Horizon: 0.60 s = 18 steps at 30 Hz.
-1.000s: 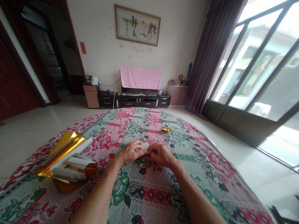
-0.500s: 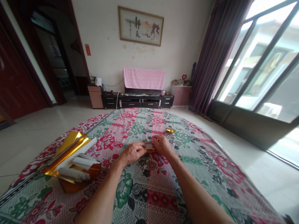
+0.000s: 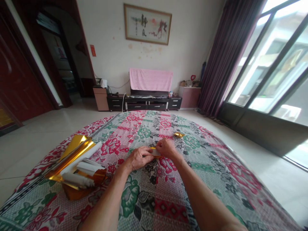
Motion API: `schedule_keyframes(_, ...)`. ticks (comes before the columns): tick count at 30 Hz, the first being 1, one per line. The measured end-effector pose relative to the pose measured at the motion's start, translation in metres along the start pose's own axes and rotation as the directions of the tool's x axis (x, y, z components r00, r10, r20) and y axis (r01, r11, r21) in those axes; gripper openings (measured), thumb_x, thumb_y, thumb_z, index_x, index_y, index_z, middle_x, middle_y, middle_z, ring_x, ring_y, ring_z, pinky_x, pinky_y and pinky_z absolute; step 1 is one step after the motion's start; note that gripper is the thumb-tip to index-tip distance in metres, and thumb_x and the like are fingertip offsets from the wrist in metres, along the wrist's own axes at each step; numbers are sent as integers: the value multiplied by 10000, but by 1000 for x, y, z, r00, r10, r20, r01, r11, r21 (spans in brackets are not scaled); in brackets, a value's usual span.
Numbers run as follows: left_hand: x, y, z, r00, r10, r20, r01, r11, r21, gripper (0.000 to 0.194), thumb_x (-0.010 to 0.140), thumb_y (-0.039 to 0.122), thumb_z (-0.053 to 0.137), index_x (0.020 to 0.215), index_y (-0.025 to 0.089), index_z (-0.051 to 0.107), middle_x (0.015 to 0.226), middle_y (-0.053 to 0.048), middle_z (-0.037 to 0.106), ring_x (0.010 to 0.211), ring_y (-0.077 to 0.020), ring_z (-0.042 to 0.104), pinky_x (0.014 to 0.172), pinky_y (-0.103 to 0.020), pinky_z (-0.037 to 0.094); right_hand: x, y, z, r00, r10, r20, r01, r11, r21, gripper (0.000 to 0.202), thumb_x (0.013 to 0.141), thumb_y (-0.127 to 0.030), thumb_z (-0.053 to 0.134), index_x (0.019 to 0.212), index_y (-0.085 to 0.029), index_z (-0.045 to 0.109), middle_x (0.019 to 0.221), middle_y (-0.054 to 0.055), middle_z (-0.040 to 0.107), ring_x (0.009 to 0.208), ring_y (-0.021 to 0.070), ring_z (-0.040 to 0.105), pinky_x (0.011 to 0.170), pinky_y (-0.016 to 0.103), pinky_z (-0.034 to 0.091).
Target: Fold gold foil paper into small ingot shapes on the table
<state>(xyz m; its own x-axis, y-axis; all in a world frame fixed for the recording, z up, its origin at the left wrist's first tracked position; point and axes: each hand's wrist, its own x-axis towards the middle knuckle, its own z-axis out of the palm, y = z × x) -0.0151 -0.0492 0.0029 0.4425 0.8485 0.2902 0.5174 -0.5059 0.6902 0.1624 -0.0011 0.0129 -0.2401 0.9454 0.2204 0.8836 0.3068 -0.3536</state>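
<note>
A small piece of gold foil paper [image 3: 156,152], its pale side partly showing, lies between my hands over the middle of the flowered cloth [image 3: 166,192]. My left hand [image 3: 141,157] grips its left end, thumb and fingers pressed together. At the right end my right hand [image 3: 167,148] is closed on it with bent fingers. Parts of the paper are hidden by the fingers. Just beyond my right hand sits a small folded gold foil shape [image 3: 178,135].
Gold foil sheets [image 3: 74,154] and white-backed rolled papers [image 3: 78,179] are piled on the cloth at the left. Across the floor stands a low black cabinet [image 3: 146,106] with a pink towel [image 3: 151,79] above it. A purple curtain [image 3: 218,61] hangs by the window at right.
My right hand has turned and its fingers are curled tighter on the foil paper. The paper's pale face and gold edge show differently. The whole view has shifted slightly.
</note>
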Motion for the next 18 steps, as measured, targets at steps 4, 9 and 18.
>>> schedule_keyframes(4,-1,-4,0,994,-48,-96,36,992,-122,229,792,307,542,876,213,733,1088,-46,663,999,-181,604,911,-293,452,-5,2,0,998,-38,-54,47,985,163,203,699,-183,494,670,-143,690,620,41,654,559,116,534,521,211,316)
schedule_keyframes(9,2,-9,2,969,-74,-236,28,980,-196,225,789,309,542,827,188,728,989,-63,677,948,-180,612,883,-301,465,-12,6,5,988,-44,-150,107,890,443,158,717,-231,518,702,-155,655,621,6,629,570,110,518,541,204,354)
schedule_keyframes(18,6,-11,5,908,-139,-395,71,981,-183,220,771,322,549,818,190,718,1273,-72,537,1086,-214,560,864,-300,489,-15,9,28,993,38,-113,79,495,865,149,726,-302,564,789,-184,630,655,-22,606,558,101,518,523,203,384)
